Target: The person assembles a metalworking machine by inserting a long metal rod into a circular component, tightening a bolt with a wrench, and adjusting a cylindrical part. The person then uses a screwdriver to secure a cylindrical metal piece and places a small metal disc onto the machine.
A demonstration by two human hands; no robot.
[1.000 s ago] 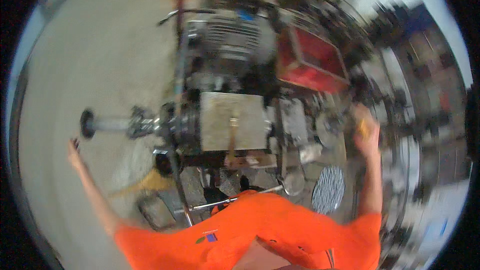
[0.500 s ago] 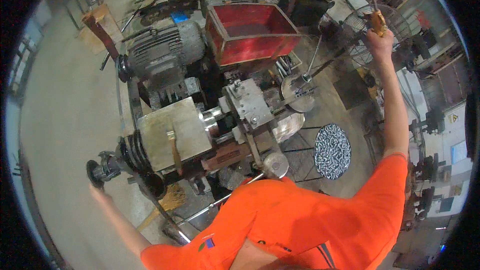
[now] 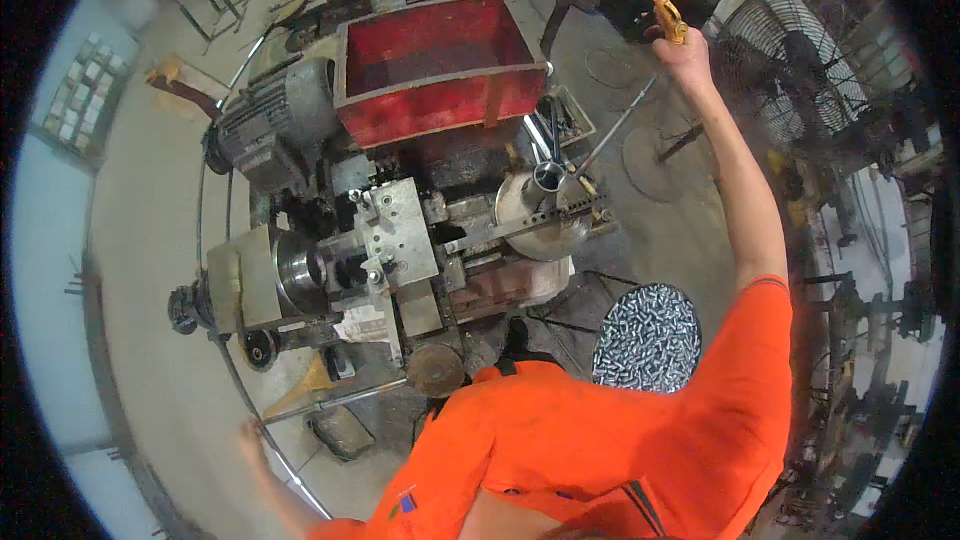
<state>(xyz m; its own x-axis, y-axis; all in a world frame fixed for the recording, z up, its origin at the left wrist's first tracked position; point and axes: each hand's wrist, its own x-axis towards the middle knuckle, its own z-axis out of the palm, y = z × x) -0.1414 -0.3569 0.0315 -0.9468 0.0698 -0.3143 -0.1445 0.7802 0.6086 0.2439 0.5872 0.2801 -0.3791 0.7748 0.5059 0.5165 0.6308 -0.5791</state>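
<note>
My right hand (image 3: 686, 58) is raised at the far right, its fingers wrapped round a yellow air blow gun (image 3: 671, 20). The gun's long thin metal nozzle points up and away from me. Low on the left, my left hand (image 3: 253, 443) is smeared by motion, close to a metal bar (image 3: 285, 468); whether it touches the bar I cannot tell. Between my hands stands a lathe-like machine with a grey tool block (image 3: 402, 235), a round dark chuck (image 3: 298, 270) and a flat metal cover (image 3: 243, 278).
An open red box (image 3: 460, 100) sits behind the tool block, beside a grey motor (image 3: 285, 115). A round tray of small shiny metal pieces (image 3: 648, 340) is at my right. Farther right stands a large fan (image 3: 790, 65). A long metal rod (image 3: 618, 125) slants near the machine's right end.
The view has shifted, and the machine appears farther left. My left hand has come away from the black handwheel toward the metal bar. My right hand still holds the air blow gun aloft.
</note>
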